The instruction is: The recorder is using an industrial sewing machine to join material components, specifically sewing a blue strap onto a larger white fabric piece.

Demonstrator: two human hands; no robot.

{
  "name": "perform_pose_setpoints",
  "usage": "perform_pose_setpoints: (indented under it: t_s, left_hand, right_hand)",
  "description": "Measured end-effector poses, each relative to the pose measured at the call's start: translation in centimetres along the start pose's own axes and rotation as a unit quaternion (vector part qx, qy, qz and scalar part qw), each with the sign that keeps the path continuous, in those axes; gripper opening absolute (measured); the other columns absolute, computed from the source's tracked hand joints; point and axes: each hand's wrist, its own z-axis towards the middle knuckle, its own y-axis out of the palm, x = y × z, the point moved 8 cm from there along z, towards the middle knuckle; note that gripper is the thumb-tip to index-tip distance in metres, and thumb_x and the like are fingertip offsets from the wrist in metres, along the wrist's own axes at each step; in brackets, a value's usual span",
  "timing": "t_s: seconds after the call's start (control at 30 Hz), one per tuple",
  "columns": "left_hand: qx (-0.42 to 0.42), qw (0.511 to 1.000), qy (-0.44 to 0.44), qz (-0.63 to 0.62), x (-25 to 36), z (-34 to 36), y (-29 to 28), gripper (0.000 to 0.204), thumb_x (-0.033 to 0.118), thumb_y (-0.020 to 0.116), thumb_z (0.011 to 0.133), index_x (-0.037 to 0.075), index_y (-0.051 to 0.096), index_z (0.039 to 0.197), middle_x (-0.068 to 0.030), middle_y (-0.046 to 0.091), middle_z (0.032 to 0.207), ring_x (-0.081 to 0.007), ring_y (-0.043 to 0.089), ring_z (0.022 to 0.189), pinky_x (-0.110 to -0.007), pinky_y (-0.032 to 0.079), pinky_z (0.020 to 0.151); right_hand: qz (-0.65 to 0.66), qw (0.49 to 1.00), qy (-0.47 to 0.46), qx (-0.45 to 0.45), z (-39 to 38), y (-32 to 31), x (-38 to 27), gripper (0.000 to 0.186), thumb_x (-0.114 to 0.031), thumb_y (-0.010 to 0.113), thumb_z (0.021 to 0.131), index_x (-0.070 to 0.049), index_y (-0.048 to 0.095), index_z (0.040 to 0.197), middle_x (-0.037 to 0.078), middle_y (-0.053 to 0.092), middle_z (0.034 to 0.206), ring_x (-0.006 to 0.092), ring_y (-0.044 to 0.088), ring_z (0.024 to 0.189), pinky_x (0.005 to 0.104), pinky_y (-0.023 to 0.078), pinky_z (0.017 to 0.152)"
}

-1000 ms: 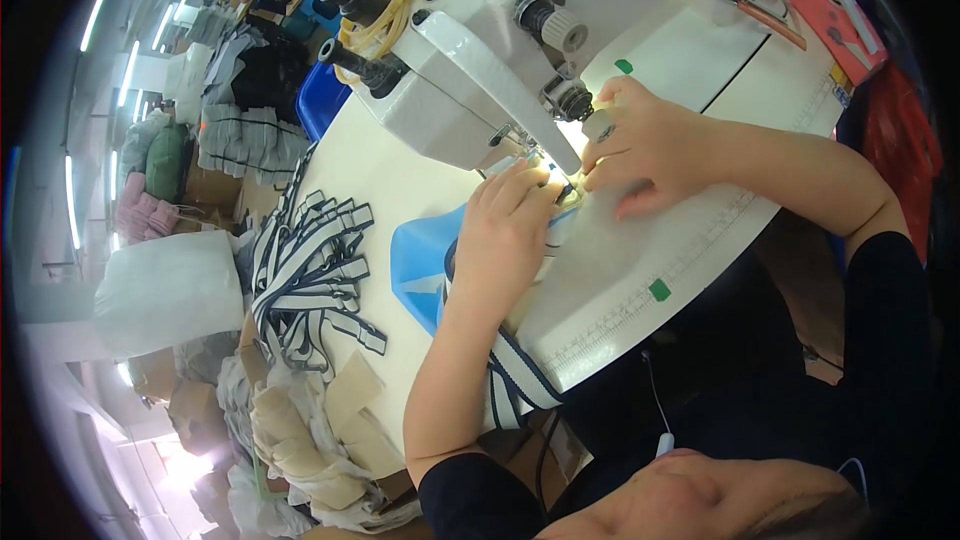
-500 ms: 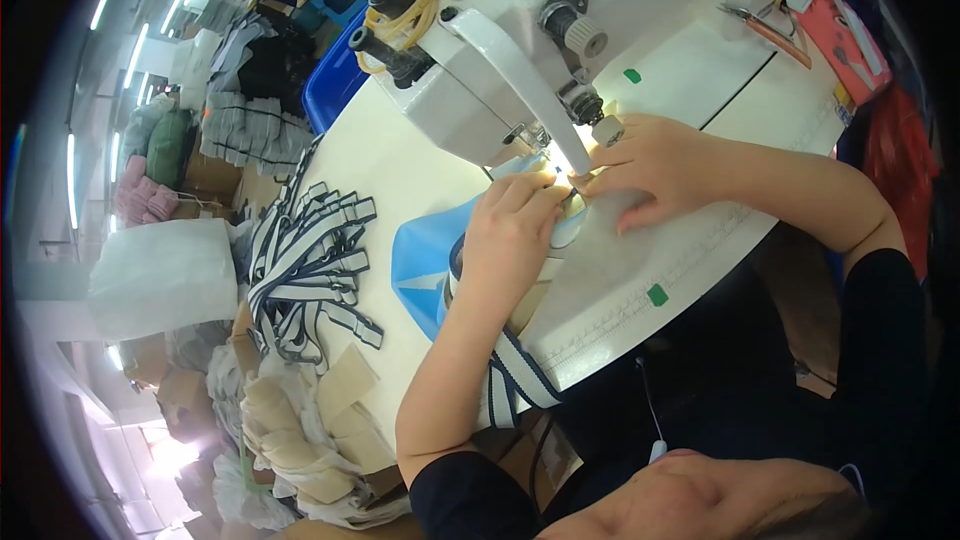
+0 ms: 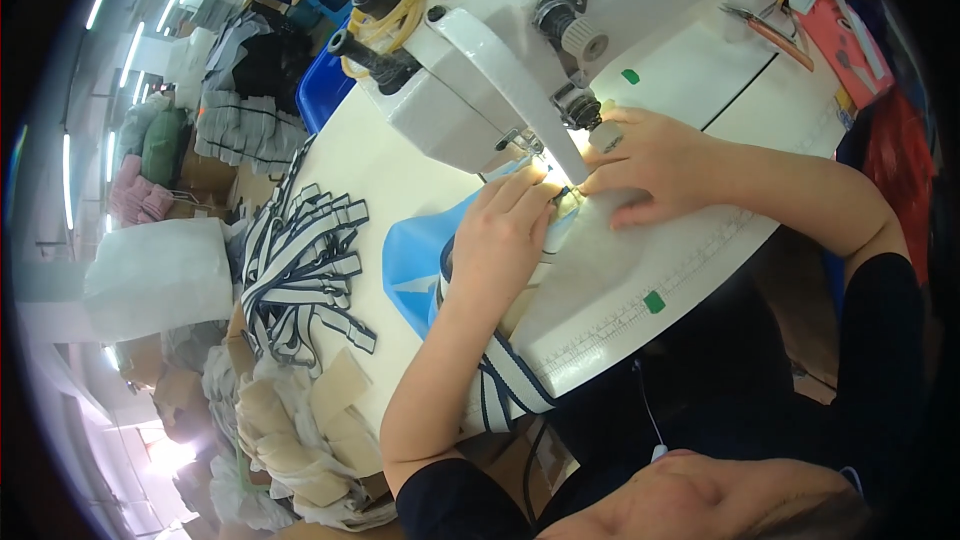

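Under the lit needle area of a white sewing machine (image 3: 450,125), my left hand (image 3: 500,235) presses its bunched fingers on a light blue fabric piece (image 3: 408,252). The fabric spreads out to the left of that hand, partly hidden by it. A white strap with dark edges (image 3: 518,377) runs beneath my left forearm and droops over the table's near edge. From the right, my right hand (image 3: 655,168) reaches to the other side of the needle. Its index fingertip touches down near the work, with the thumb apart from it. The machine's arm hides its farther fingertips.
A heap of similar dark-edged straps (image 3: 305,265) lies on the white table (image 3: 600,285), left of the fabric. Orange-handled pliers (image 3: 775,38) and a red tray (image 3: 843,40) are at the far right. Beige cloth pieces (image 3: 290,430) are piled at the lower left.
The view has shifted slightly, so the machine and straps sit a little farther left. Both hands stay at the needle area, with only small finger movement.
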Motion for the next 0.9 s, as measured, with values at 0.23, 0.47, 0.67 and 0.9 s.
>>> perform_pose_setpoints:
  t_s: [0.23, 0.47, 0.67, 0.9]
  left_hand:
    - [0.010, 1.000, 0.009, 0.001, -0.4, 0.4, -0.1, 0.020, 0.002, 0.071, 0.075, 0.008, 0.067, 0.093, -0.0063, 0.066, 0.107, -0.0265, 0.063, 0.096, -0.037, 0.053, 0.082]
    - [0.014, 1.000, 0.001, 0.022, -1.1, 0.4, -0.3, 0.018, 0.004, 0.071, 0.075, 0.008, 0.067, 0.093, -0.0053, 0.066, 0.107, -0.0269, 0.064, 0.097, -0.036, 0.053, 0.083]
    - [-0.004, 1.000, -0.010, 0.018, -1.0, 0.3, 0.0, 0.015, 0.004, 0.070, 0.076, 0.007, 0.066, 0.091, -0.0067, 0.067, 0.106, -0.0278, 0.064, 0.097, -0.037, 0.054, 0.082]
    - [0.020, 0.999, 0.023, 0.026, -0.3, 0.1, 0.1, 0.015, 0.003, 0.071, 0.075, 0.005, 0.066, 0.089, -0.0084, 0.066, 0.103, -0.0282, 0.064, 0.095, -0.037, 0.054, 0.081]
  right_hand:
    - [-0.012, 1.000, 0.003, -0.012, 0.2, 0.5, 0.6, 0.031, -0.032, 0.075, 0.077, -0.014, 0.068, 0.101, 0.003, 0.064, 0.119, 0.0286, 0.055, 0.108, 0.0384, 0.044, 0.095]
    - [-0.017, 0.999, 0.017, -0.024, 0.7, 0.3, 0.9, 0.031, -0.034, 0.074, 0.078, -0.015, 0.069, 0.102, 0.003, 0.066, 0.119, 0.0288, 0.055, 0.108, 0.0381, 0.045, 0.094]
    - [-0.019, 0.998, 0.044, -0.036, 0.5, 0.6, 1.2, 0.032, -0.035, 0.074, 0.077, -0.016, 0.069, 0.103, 0.002, 0.067, 0.116, 0.0288, 0.055, 0.106, 0.0381, 0.045, 0.095]
    - [-0.009, 0.998, 0.028, -0.056, 0.4, 0.8, 1.1, 0.031, -0.039, 0.070, 0.081, -0.016, 0.066, 0.102, 0.006, 0.066, 0.108, 0.0290, 0.061, 0.088, 0.0452, 0.038, 0.105]
